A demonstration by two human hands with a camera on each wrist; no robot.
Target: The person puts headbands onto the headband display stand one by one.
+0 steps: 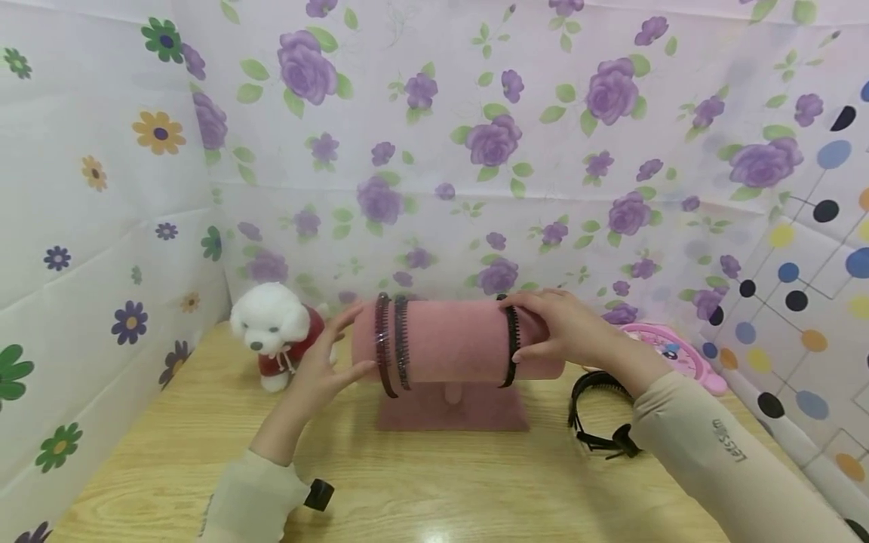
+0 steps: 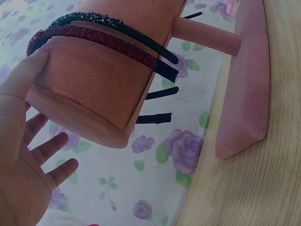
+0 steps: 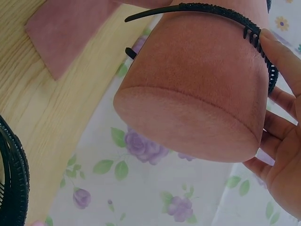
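Observation:
A pink padded roll on a stand lies crosswise before me. Towards its left end it wears a dark red glitter headband and, beside that, a dark grey glitter headband. My left hand is at that end, its thumb against the roll and its other fingers spread loosely, as the left wrist view shows. Near the right end sits a black toothed headband. My right hand pinches it at the edge; in the right wrist view the thumb lies on its toothed side, with fingers behind the roll.
The stand's flat pink base rests on the wooden table. Black headbands lie right of it, partly under my right forearm. Behind them is a pink round item. A white plush dog sits at the left.

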